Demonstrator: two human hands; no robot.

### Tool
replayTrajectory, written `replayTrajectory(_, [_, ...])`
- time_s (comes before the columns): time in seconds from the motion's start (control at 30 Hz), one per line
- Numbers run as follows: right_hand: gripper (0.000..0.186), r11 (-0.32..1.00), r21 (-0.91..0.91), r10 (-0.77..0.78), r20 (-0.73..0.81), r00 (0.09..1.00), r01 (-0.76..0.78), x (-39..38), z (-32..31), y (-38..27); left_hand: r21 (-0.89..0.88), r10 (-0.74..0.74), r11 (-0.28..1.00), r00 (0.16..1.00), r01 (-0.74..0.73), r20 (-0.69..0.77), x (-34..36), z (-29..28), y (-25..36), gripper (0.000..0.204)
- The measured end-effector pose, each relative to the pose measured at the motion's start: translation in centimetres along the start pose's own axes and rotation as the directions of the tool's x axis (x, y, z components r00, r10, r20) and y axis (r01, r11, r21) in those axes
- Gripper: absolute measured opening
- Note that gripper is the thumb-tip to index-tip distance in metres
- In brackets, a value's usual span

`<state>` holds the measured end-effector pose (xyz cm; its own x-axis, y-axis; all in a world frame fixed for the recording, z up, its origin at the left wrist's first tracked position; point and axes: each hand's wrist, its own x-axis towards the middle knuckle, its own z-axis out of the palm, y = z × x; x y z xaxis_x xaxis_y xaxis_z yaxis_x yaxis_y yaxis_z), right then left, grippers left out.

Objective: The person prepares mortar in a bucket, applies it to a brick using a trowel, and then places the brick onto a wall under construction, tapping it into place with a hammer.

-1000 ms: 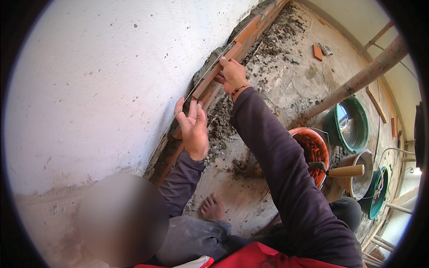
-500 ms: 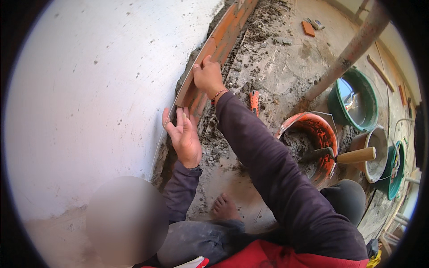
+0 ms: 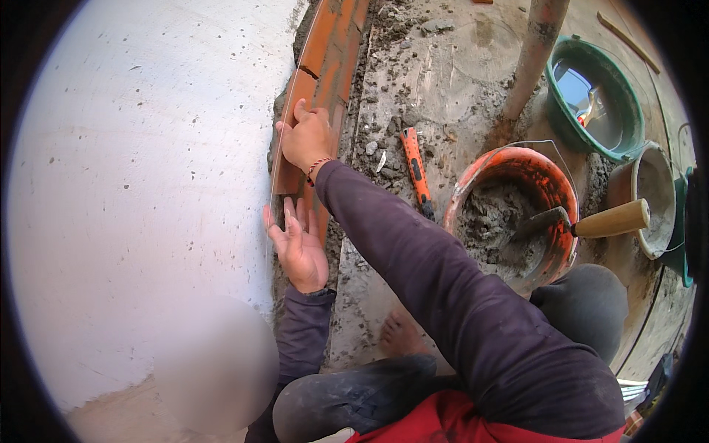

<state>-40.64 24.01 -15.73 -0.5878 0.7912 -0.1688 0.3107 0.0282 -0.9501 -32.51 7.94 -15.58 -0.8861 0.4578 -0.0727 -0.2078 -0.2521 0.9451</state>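
Terracotta brick (image 3: 288, 177) has white wall (image 3: 148, 162) just to its left and orange mortar bucket (image 3: 555, 184) well to its right; right hand (image 3: 309, 140) bent over its top (clamped or just pressing, can't tell), left hand (image 3: 301, 247) open, fingers spread just beside its near end

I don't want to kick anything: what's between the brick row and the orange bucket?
In the head view, an orange-and-black tool and grey crumbs lie on the floor; the right forearm crosses above.
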Motion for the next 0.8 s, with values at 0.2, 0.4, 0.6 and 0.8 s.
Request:
replayTrajectory(0.2, [0.065,0.997,0.081,0.009,0.062,0.998,-0.014,0.0,-0.8,-0.1,0.007,-0.021,1.0,1.0,0.021,0.012,0.4,-0.3,0.1,0.076])
replayTrajectory(0.4, [0.069,0.998,0.036,-0.064,0.169,0.983,0.059,0.5,-1.2,1.0,0.025,-0.023,0.999,1.0,0.022,0.022,0.4,-0.1,-0.2,0.076])
replayTrajectory(0.6, [0.068,0.996,0.046,-0.079,0.213,0.974,0.071,0.6,-1.3,1.0,0.042,-0.029,0.999,0.999,0.028,0.02,0.4,0.3,-0.4,0.073])
replayTrajectory(0.8, [0.064,0.998,0.049,-0.051,0.2,0.978,0.042,0.3,-0.9,0.9,0.069,-0.054,0.996,0.998,0.052,0.014,0.5,0.3,-0.3,0.07])
